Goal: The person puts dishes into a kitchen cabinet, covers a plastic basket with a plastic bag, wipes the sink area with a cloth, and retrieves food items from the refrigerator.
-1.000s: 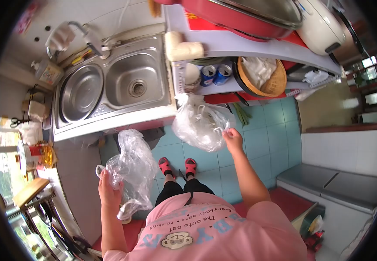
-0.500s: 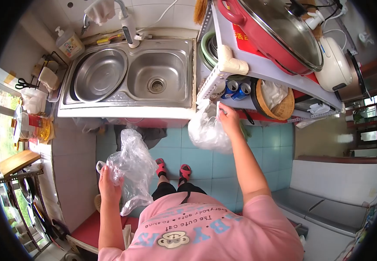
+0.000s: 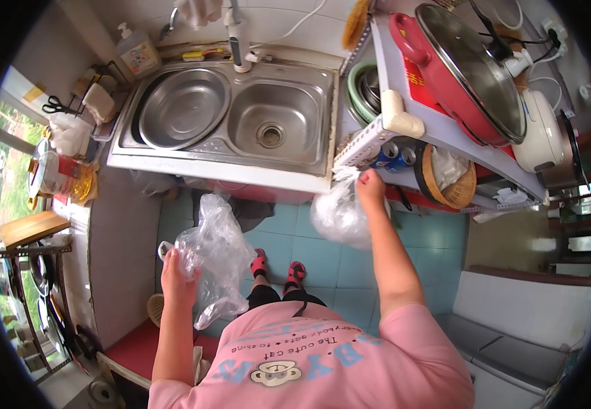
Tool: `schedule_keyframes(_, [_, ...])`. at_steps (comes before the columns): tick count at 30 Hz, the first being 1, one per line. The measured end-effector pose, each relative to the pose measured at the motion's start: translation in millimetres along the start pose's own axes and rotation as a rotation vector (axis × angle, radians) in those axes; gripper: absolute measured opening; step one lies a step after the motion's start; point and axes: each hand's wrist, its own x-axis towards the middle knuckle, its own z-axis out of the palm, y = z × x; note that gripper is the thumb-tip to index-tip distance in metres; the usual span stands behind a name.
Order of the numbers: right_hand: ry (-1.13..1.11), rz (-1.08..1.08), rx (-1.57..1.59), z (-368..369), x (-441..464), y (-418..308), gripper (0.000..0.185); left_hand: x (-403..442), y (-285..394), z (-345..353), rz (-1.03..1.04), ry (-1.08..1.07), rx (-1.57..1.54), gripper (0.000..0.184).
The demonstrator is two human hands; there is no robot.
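Observation:
At the lower left, my left hand (image 3: 179,276) is closed on a crumpled clear plastic bag (image 3: 220,249), which hangs loose to the right of my fingers. A white handle loop sticks out above the hand. My right hand (image 3: 372,189) is closed at the top of a filled whitish plastic bag (image 3: 340,217) beside the shelf post. The bag's top reaches the post, but I cannot tell whether it hangs from it. What is inside is blurred by the film.
A steel double sink (image 3: 275,129) with a metal basin (image 3: 185,109) is ahead. To the right, a shelf rack (image 3: 394,119) carries a red pan (image 3: 438,82), blue cans (image 3: 399,158) and a wicker basket (image 3: 460,185). A wooden board (image 3: 33,228) lies at left.
The view has shifted slightly, so the sink and rack sit farther right. Both hands keep their hold on the bags, and the right hand stays near the shelf post.

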Motion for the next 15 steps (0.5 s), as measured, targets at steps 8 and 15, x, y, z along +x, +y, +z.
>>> schedule_keyframes(8, [-0.359,-0.207,0.499,-77.4,-99.1,-152.1,0.044,6.6,-7.2,23.8,0.078,0.114,-0.158,0.032])
schedule_keyframes(15, [-0.631,-0.966,0.476,-21.4,-170.0,-241.8,0.046,-11.4,-40.3,29.2,0.175,0.175,-0.327,0.032])
